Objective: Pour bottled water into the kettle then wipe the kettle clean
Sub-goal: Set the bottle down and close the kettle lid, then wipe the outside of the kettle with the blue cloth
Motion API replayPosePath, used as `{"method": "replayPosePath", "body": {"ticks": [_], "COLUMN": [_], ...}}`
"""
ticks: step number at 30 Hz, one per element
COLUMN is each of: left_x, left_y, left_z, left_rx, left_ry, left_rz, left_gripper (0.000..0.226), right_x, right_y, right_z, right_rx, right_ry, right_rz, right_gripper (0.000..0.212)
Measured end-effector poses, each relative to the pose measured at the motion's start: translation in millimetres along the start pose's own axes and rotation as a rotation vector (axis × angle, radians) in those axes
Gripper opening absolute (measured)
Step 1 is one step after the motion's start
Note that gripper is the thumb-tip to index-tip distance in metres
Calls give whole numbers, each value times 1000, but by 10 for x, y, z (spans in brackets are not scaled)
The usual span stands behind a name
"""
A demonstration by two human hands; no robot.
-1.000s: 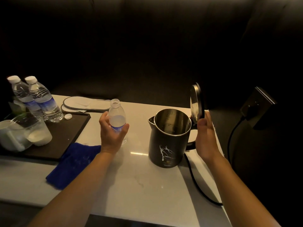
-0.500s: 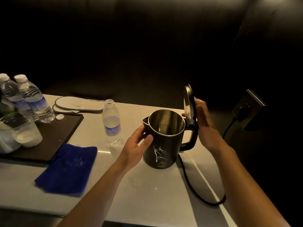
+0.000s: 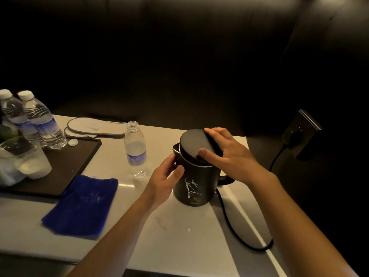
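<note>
Kettle [image 3: 191, 182] stands on the white bench [image 3: 179, 236], corded, right of the uncapped bottle [image 3: 136, 151]. Left hand [image 3: 166, 179] braces the body below the spout, fingers [image 3: 178, 171] curled against the wall. Right hand [image 3: 229, 154] lies on the lid [image 3: 196, 144], fingers spread flat across it; the lid sits tilted, front edge not seated. Judgement: the step in hand is closing the lid. To do it well, press straight down near the front rim while the left hand holds the body steady, so the kettle does not slide or tug the cord [image 3: 235, 226]. Blue cloth [image 3: 81, 204] lies flat by the tray [image 3: 65, 172], ready for wiping
</note>
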State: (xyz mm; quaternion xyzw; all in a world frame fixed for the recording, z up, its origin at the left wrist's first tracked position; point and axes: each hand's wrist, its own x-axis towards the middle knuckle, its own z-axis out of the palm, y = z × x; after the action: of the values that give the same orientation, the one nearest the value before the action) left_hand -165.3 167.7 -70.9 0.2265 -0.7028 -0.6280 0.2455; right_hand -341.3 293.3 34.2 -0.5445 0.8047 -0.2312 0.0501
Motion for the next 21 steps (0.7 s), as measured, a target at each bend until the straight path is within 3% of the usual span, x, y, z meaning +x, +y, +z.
{"method": "replayPosePath", "body": {"ticks": [8,14,17,21], "left_x": [-65,-490,-639,-759], "left_y": [28,-66,-253,-453], "left_z": [-8,-428,-922,-1498], "left_rx": [32,369,729,1239], "left_ry": [18,319,434,329], "left_rz": [-9,-19,-17,-270], "left_gripper": [69,55,52,61], "right_x": [-6,40,91,127], "right_y": [6,21,27,4], "right_z": [50,60,98,165], "right_rx": [-85,-78,-41,36], "right_ry": [28,-10,-34,-42], "right_rz": [13,64,103,151], "right_gripper": [86,94,103,112]}}
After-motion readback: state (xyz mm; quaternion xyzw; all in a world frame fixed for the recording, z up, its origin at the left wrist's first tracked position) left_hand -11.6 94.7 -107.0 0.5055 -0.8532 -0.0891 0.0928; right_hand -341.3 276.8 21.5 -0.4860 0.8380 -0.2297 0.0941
